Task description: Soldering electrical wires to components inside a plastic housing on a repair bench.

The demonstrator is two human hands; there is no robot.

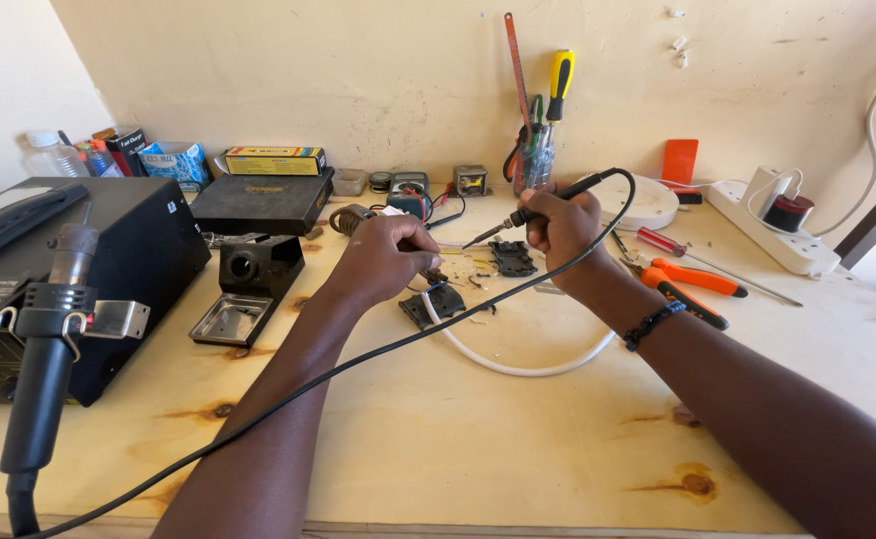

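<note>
Soldering iron [528,213], a slim black pen-shaped tool with a metal tip, sits in the right hand [563,228], whose fingers are closed around its grip; the tip points left and down toward the middle of the wooden bench [458,429], a little behind centre. Its black cord [358,361] loops up over the hand, then runs across the bench toward the near left corner, crossing in front of both forearms. The left hand [383,258] is bunched with fingertips pinched together over a small dark component [436,302]; what exactly it pinches is too small to tell, perhaps a thin wire. A second dark part [513,258] lies just behind, under the iron's tip. A white cable [528,367] curves in a loop on the pale plywood between the arms.

Along the left edge stands a black boxy station [108,260] with a hot-air handpiece [43,369] hung in a metal bracket at its front. Beside it sits a black iron stand with a shallow metal tray [243,294]. At the back edge lie a flat black case [263,203] with a yellow rectangular carton [273,160] on top, a blue box [178,160] and a clear plastic bottle [50,153]. A glass jar [535,160] holds a yellow-handled screwdriver and a hacksaw blade. Toward the right edge are orange-handled pliers [692,284], a red-handled screwdriver [667,242] and a white power strip [772,225] near the back right corner.
</note>
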